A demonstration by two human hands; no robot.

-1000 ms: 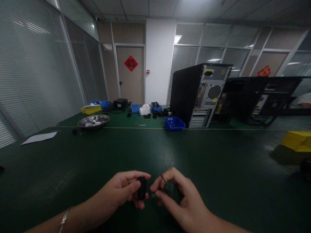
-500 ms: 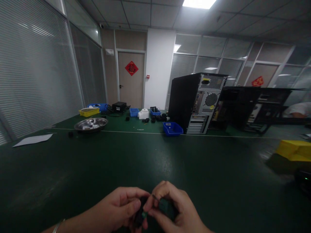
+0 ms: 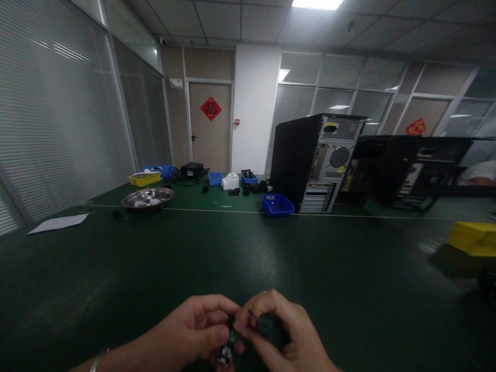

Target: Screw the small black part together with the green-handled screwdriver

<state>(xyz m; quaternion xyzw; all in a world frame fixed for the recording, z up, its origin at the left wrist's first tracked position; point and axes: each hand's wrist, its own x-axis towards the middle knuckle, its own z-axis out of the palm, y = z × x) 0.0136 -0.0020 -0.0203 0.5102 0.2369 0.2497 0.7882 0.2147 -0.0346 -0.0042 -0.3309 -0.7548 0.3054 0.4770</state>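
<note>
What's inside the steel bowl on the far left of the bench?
The steel bowl holds a few small pale and dark pieces, too small to identify. Its near wall hides whatever lies low at the front. It sits far from both hands.

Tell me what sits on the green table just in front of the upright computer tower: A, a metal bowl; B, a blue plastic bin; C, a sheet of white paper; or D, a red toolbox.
B: a blue plastic bin sits on the green table right at the foot of the upright computer tower, while the metal bowl and the sheet of white paper lie far off to the left.
</note>
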